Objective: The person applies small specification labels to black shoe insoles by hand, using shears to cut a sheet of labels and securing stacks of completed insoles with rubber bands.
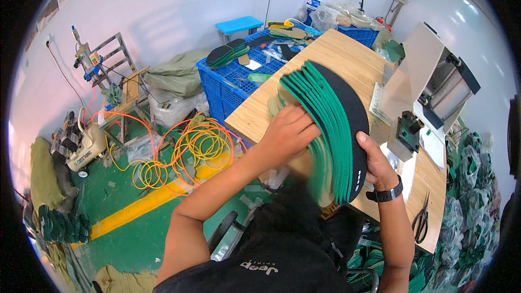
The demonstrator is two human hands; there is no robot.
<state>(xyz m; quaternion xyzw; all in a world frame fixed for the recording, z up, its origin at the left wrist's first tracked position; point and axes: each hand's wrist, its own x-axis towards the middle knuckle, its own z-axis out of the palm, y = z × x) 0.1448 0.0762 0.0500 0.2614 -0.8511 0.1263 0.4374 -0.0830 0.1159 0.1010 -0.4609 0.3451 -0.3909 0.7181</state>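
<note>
A thick fanned stack of shoe insoles (331, 130), green at the edges with a black top face, is held up over the near part of the wooden table. On its inner left side, my left hand (290, 135) has its fingers curled against the edges. My right hand (375, 163) grips the stack's outer right side, thumb on the black face. The lower left edges of the stack are smeared by motion. Beige insole surfaces show behind my left hand.
The wooden table (325, 49) carries a press machine (404, 135) and black scissors (420, 220) on the right. Blue crates (222, 89) with more insoles stand beyond its left edge. Orange and yellow hoses (190, 146) lie coiled on the green floor. Bagged insoles (469, 206) pile up at right.
</note>
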